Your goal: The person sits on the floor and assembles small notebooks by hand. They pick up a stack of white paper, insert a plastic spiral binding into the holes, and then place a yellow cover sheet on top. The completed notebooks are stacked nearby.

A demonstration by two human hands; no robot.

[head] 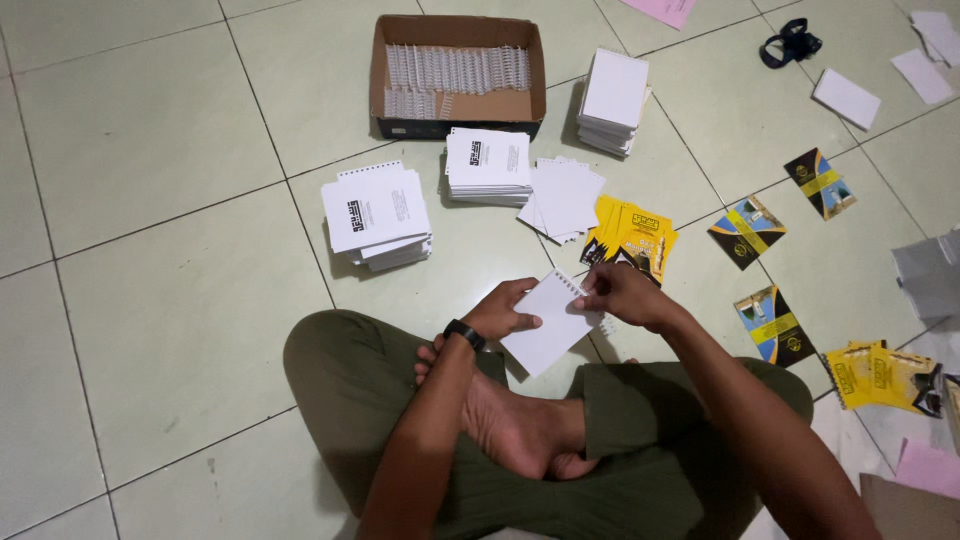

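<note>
left hand (505, 312) grip clamped on notepad (548, 322) | right hand (622, 295) pinching its spiral edge (578, 289)

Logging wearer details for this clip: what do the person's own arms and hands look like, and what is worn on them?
Both forearms are bare, with no sleeves in view and no gloves. The left hand has a black band, like a watch, at its wrist. The right hand shows nothing worn.

We sit on a pale tiled floor (150, 130); a cardboard box (457, 34) of wire spirals lies top centre, white paper stacks (488, 165) below it, yellow-black covers (630, 238) right.
</note>
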